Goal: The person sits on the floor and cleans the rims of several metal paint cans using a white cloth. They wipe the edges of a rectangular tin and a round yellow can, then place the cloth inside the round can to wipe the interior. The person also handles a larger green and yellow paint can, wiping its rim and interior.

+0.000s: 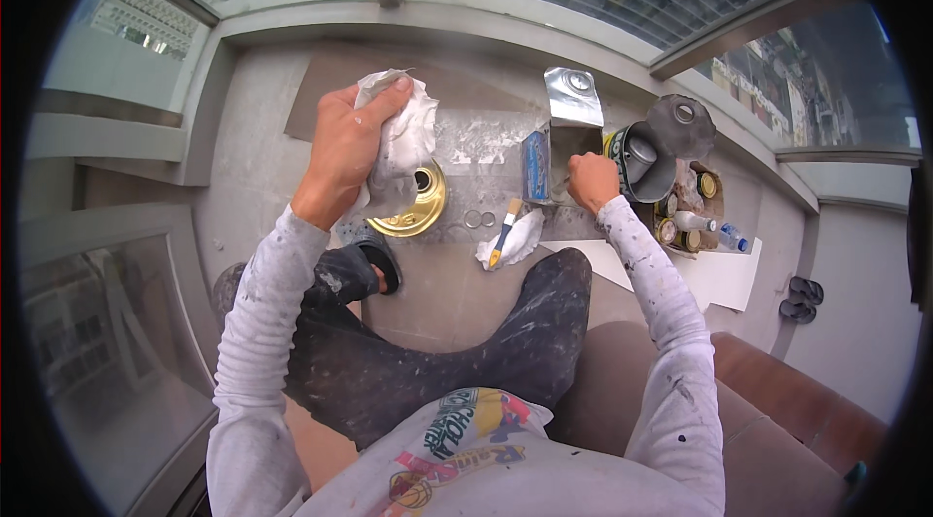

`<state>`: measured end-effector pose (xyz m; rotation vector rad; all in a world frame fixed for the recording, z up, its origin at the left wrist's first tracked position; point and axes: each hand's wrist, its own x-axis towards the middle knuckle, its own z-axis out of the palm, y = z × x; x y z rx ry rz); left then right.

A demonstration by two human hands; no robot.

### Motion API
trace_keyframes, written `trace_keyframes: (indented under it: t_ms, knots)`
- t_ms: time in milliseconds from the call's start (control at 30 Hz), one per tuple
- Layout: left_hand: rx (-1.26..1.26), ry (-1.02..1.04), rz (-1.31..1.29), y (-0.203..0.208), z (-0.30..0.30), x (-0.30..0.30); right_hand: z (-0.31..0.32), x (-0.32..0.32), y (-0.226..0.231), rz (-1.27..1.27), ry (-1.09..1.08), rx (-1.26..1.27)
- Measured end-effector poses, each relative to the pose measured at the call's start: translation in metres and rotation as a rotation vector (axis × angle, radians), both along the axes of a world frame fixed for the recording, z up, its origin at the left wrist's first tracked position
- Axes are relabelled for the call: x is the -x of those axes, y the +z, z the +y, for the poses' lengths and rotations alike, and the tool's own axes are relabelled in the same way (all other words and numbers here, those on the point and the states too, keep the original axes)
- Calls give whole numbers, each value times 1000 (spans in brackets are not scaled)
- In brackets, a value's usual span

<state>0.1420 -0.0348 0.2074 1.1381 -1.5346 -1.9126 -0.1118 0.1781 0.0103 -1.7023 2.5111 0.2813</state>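
Note:
My left hand [345,143] is raised, its thumb and fingers closed on a crumpled white rag [406,128] that hangs down from them. Below the rag stands a round tin with a gold top [428,211] and a dark opening in its middle. My right hand [591,179] is curled over the near right edge of a rectangular tin [535,167] with a blue side; its fingertips are partly hidden. That tin's silver top [573,94] is folded back. Between the hands, a paintbrush [505,230] with a yellow and dark handle lies on a white cloth [525,237], beside two small rings [479,219].
A dark bucket [653,189] with a grey can inside stands right of the tin, a round dark lid [680,128] behind it. Farther right sit jars and bottles [695,222] in a box. Flat white board [724,279] and sandals [801,299] lie on the floor.

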Motion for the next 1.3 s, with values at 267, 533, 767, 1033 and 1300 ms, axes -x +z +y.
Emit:
trace_keyframes:
  t_ms: [267, 533, 767, 1033, 1300]
  knots:
    - [-76, -47, -2, -9, -1, -2, -1, 11, -10, 15, -82, 137]
    - [-57, -110, -48, -3, 3, 2, -4, 20, -7, -54, -92, 179]
    - [-71, -102, -57, -3, 3, -1, 1, 5, 0, -84, -49, 43]
    - [-70, -98, -57, -5, 6, 3, 1, 6, -8, 14, -101, 49]
    - [-70, -119, -51, -6, 7, 7, 7, 16, -21, 13, -125, 241]
